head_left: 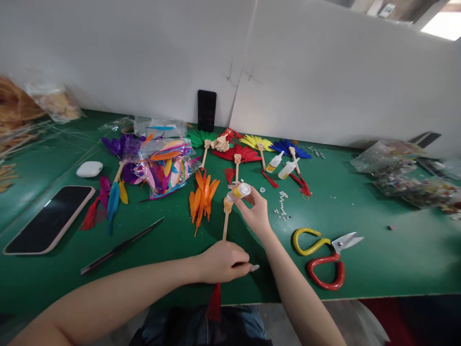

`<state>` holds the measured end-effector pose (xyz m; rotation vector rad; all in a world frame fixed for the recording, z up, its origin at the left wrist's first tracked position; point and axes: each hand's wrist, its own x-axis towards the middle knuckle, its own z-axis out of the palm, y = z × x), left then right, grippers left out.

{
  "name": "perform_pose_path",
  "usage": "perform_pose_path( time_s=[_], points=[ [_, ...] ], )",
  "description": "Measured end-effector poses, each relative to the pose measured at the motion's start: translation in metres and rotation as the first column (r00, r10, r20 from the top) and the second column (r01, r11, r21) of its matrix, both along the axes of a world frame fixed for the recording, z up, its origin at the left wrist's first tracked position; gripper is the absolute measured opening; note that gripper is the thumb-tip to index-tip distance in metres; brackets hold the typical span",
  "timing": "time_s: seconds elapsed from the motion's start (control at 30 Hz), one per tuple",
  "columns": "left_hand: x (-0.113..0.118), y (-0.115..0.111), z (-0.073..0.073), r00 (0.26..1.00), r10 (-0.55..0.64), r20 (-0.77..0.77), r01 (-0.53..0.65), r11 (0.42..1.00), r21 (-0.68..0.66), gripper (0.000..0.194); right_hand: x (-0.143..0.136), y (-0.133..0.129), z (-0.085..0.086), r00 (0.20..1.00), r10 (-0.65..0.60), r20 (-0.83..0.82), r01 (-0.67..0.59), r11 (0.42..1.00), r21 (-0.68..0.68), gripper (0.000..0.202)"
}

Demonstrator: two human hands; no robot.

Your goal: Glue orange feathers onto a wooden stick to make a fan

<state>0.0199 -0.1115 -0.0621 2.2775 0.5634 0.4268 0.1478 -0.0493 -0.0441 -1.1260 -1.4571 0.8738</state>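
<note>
Green covers the surface (378, 259), which runs up to a pale wall (306, 72) with a dark phone (206, 110) leaning on it. Near the front edge, the left hand (223, 262) is closed over the lower part of a wooden stick (225, 226); the fingers hide how the grip sits, and a red tassel (215, 302) hangs out below, past the edge. The right hand (256, 211) has a small yellow-labelled bottle (240, 191) pinched in its fingers, tilted with the nozzle down at the stick's carved head (227, 205). Whether the nozzle touches the wood, or anything is coming out, I cannot tell.

The step in hand looks like putting glue on that head, which bears no feathers. From this pose, a good move would call for a still stick, a light squeeze and fingertips kept off the wet spot.

Loose orange feathers (203, 199) lie just left of the stick. Behind are feathered fans in green (198, 138), red (243, 154), yellow (255, 142) and blue (284, 146), with two more bottles (274, 162) (288, 169) by the last two. White beads (282, 204) are scattered right of the right hand, and scissors (336, 245) lie open beyond that forearm.
</note>
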Motion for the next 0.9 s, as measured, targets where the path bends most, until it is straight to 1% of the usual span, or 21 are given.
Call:
perform_pose_path(
  time_s=[0.07, 0.17, 0.27, 0.33, 0.47, 0.57, 0.83, 0.9],
  points=[
    [0.000, 0.000, 0.000, 1.000, -0.001, 0.003, 0.001, 1.000, 0.001, 0.038, -0.001, 0.003, 0.000, 1.000, 0.017, 0.008, -0.017, 1.000, -0.009, 0.033],
    [0.000, 0.001, -0.001, 1.000, -0.002, 0.007, 0.002, 1.000, 0.003, 0.040, -0.001, 0.007, 0.000, 1.000, -0.019, 0.000, 0.019, 1.000, 0.010, 0.033],
    [0.000, 0.000, -0.002, 1.000, -0.003, 0.004, 0.003, 1.000, 0.010, 0.040, -0.001, 0.009, -0.001, 0.999, -0.022, 0.028, 0.022, 1.000, 0.001, 0.033],
    [0.000, 0.000, -0.002, 1.000, 0.000, 0.007, 0.000, 1.000, 0.013, 0.040, -0.001, 0.010, -0.002, 0.999, -0.042, 0.017, 0.042, 0.999, 0.007, 0.033],
    [0.000, 0.000, -0.002, 1.000, 0.003, 0.007, -0.003, 1.000, 0.010, 0.039, -0.003, 0.010, -0.003, 1.000, -0.022, 0.019, 0.022, 1.000, -0.005, 0.033],
    [0.000, 0.000, -0.001, 1.000, 0.002, 0.002, -0.002, 1.000, 0.012, 0.039, -0.004, 0.010, -0.003, 0.998, -0.058, -0.003, 0.058, 0.998, 0.004, 0.033],
    [0.001, 0.000, -0.002, 1.000, 0.013, -0.004, -0.013, 1.000, 0.000, 0.039, -0.004, 0.011, -0.003, 1.000, -0.012, -0.012, 0.012, 1.000, 0.008, 0.033],
    [0.001, 0.000, -0.002, 1.000, 0.014, -0.002, -0.014, 1.000, 0.001, 0.039, -0.003, 0.012, -0.003, 0.999, -0.030, -0.022, 0.030, 1.000, 0.007, 0.034]
  ],
)
